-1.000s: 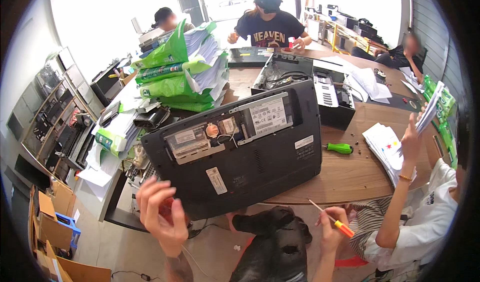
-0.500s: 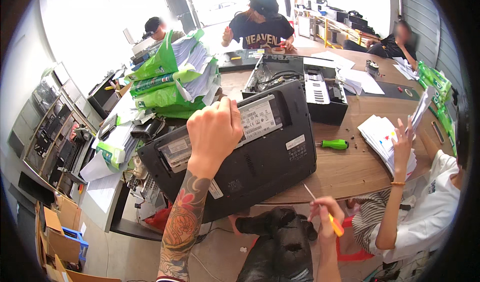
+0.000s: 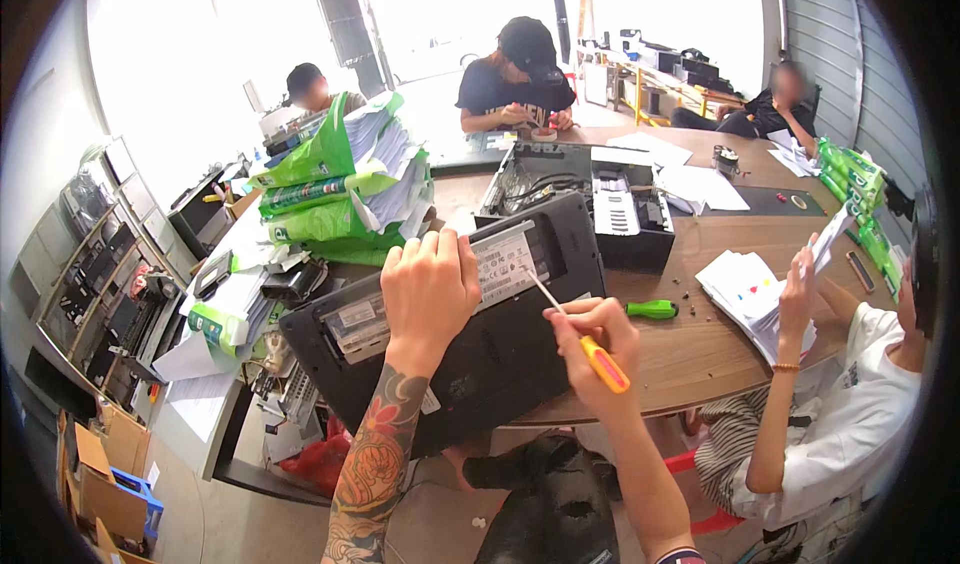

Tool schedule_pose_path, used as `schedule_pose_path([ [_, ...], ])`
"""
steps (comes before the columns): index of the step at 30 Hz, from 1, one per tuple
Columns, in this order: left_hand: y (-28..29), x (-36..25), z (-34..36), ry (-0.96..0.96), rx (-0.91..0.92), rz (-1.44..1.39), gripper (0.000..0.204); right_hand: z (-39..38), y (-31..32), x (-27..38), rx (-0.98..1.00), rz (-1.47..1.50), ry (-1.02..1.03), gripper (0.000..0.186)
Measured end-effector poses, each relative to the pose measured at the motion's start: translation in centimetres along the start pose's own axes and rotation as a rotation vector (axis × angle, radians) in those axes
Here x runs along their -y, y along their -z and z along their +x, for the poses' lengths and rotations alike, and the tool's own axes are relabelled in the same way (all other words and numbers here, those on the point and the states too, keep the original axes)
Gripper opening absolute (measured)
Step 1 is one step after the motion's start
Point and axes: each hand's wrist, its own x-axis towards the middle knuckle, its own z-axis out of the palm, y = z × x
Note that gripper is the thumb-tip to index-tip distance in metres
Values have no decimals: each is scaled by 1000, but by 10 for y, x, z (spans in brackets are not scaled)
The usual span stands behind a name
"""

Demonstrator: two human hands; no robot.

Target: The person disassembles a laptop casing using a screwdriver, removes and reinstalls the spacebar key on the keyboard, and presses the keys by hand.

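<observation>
A black laptop [image 3: 505, 364] is held tilted over the table's near edge, its underside toward me and its label-covered bay along the far side. My left hand [image 3: 430, 294] is closed over the far edge, knuckles up, gripping it. My right hand [image 3: 612, 336] is closed around a screwdriver [image 3: 605, 366] with a yellow and orange handle. Its thin shaft points up and left, with the tip at the white label in the bay; I cannot tell whether it touches. Right of the laptop lies a green-handled screwdriver [image 3: 652, 310] among small dark bits.
Behind the laptop stands an opened computer case [image 3: 630, 249]. Paper stacks in green wrappers [image 3: 320, 204] rise at the left. On the right, a co-worker in a white shirt [image 3: 850, 434] handles papers [image 3: 745, 294]. Other people sit around the wooden table [image 3: 690, 359].
My right hand has brought the screwdriver up and left from below the laptop's near right corner to its underside. The left hand keeps its grip. The person opposite has bent forward.
</observation>
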Motion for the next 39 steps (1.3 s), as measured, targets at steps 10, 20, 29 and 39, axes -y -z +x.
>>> schedule_pose_path([
  [10, 5, 0, 2, 44, 22, -54, 23, 17, 8, -19, -28, 252, -232, 16],
  [20, 5, 2, 2, 70, 25, -85, 23, 35, 22, -32, 21, 452, -454, 20],
  [29, 6, 1, -1, 96, 67, -92, 23, 91, 39, -32, 178, 329, -704, 17],
  [39, 8, 1, 3, 108, 95, -99, 25, 119, 3, -15, 124, -12, -550, 35],
])
